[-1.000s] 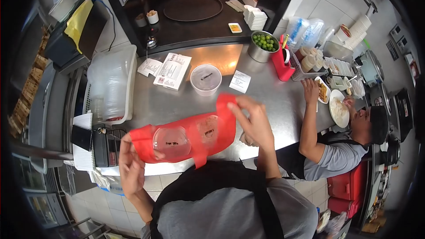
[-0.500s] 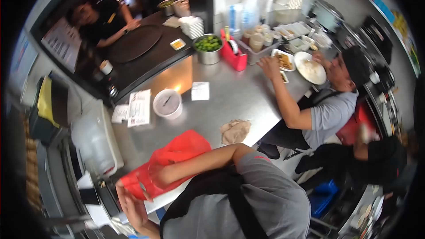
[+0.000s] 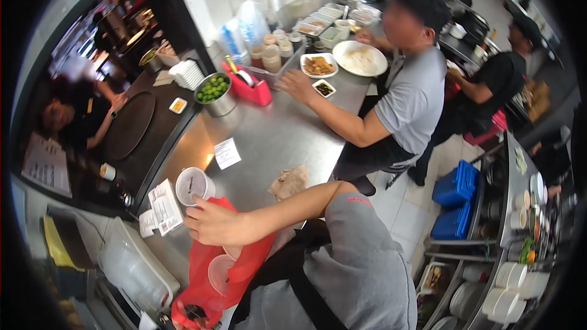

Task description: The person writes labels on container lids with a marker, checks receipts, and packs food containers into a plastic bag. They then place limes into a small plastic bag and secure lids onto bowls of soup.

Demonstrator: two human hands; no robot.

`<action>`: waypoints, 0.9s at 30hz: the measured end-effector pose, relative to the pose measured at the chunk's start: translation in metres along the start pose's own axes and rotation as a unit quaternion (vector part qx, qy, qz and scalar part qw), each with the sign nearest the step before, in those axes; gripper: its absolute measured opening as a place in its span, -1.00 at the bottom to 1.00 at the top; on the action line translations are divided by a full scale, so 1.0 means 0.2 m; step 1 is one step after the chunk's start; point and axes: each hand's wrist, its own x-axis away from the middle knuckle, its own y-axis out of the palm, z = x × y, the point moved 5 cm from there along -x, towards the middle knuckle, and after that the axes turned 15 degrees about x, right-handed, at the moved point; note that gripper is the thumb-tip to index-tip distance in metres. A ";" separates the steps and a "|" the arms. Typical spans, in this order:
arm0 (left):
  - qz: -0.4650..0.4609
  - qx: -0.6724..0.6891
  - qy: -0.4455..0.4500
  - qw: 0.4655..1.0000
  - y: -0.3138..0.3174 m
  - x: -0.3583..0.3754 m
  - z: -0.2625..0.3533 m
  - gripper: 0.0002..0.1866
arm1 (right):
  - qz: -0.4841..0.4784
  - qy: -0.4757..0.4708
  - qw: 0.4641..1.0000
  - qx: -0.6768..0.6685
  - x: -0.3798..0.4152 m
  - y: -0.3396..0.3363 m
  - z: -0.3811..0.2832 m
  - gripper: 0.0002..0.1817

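A red plastic bag (image 3: 244, 269) lies along the near table edge, its mouth spread, with clear round plastic containers (image 3: 221, 274) showing in it. My left hand (image 3: 186, 319) grips the bag's lower end at the bottom of the view, partly hidden by the red plastic. My right hand (image 3: 214, 223) reaches across above the bag, fingers bent and apart. Its fingertips meet the near side of a lidded white tub (image 3: 194, 186); whether they press on it is hard to see. Printed slips (image 3: 165, 206) lie left of the tub.
On the steel table (image 3: 269, 134) are a crumpled brown cloth (image 3: 289, 183), a receipt (image 3: 227, 153), a metal pot of green limes (image 3: 214, 93) and a red holder (image 3: 249, 87). A co-worker (image 3: 409, 79) handles plates at the right. Another person (image 3: 70, 113) stands beyond the pass-through.
My right hand has come out of the red bag and moved up to the tub. My left hand now grips the bag's end. The view has turned rightward.
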 end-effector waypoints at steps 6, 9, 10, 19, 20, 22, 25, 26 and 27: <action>0.069 -0.263 0.067 0.960 0.02 -0.11 0.01 -0.38 | -0.283 0.113 0.902 -0.306 0.22 0.00 0.29 -0.54; 0.065 -0.336 0.095 0.935 0.04 -0.10 0.03 -0.33 | -0.050 0.053 0.798 -0.599 0.18 -0.06 0.27 -0.47; 0.066 -0.363 0.113 0.923 0.04 -0.06 0.07 -0.31 | -0.030 0.073 0.609 -0.789 0.18 -0.07 0.23 -0.47; -0.006 -0.096 0.120 0.988 0.16 -0.12 0.08 0.16 | -0.083 0.133 0.482 -0.862 0.08 -0.17 0.23 -0.55; -0.021 -0.109 0.129 0.985 0.19 -0.14 0.09 0.17 | -0.085 0.126 0.486 -0.860 0.06 -0.19 0.24 -0.55; -0.029 -0.116 0.153 0.981 0.27 -0.14 0.14 0.19 | -0.067 0.111 0.493 -0.860 0.04 -0.25 0.27 -0.57; -0.023 -0.104 0.191 0.976 0.33 -0.14 0.17 0.18 | -0.040 0.098 0.489 -0.866 0.04 -0.29 0.31 -0.58; -0.022 -0.100 0.185 0.977 0.33 -0.14 0.16 0.18 | -0.038 0.097 0.486 -0.868 0.04 -0.29 0.31 -0.58; -0.021 -0.096 0.180 0.979 0.32 -0.15 0.16 0.18 | -0.035 0.095 0.483 -0.870 0.03 -0.29 0.31 -0.59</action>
